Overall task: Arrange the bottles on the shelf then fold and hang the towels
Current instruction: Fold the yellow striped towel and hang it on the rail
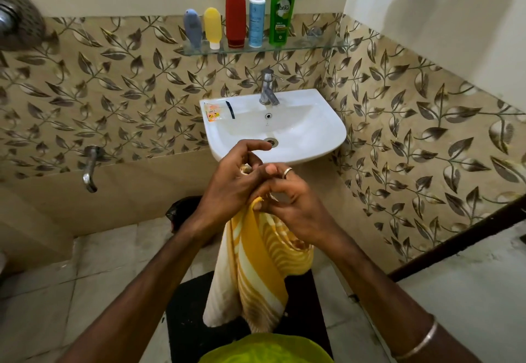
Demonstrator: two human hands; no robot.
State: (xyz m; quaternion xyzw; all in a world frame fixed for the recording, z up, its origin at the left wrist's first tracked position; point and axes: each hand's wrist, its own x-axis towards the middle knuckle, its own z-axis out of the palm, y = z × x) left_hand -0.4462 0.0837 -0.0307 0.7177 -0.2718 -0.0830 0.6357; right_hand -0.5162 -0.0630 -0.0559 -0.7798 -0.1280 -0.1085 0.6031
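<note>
A yellow and white striped towel [256, 271] hangs down in front of me, bunched at its top. My left hand [227, 183] and my right hand [290, 203] grip that top edge together, just below the sink's front rim. On the glass shelf [313, 44] above the sink stand several bottles in a row: a grey-blue tube [192, 27], a yellow tube [212, 27], a tall red bottle [235, 12], a white pump bottle [256, 18] and a green shampoo bottle [282, 7].
A white sink [313, 132] with a steel tap [267, 87] is fixed to the leaf-patterned wall; small sachets [213, 112] lie on its left rim. A wall spout [90, 169] sticks out at the left. A dark mat [187, 317] covers the floor below.
</note>
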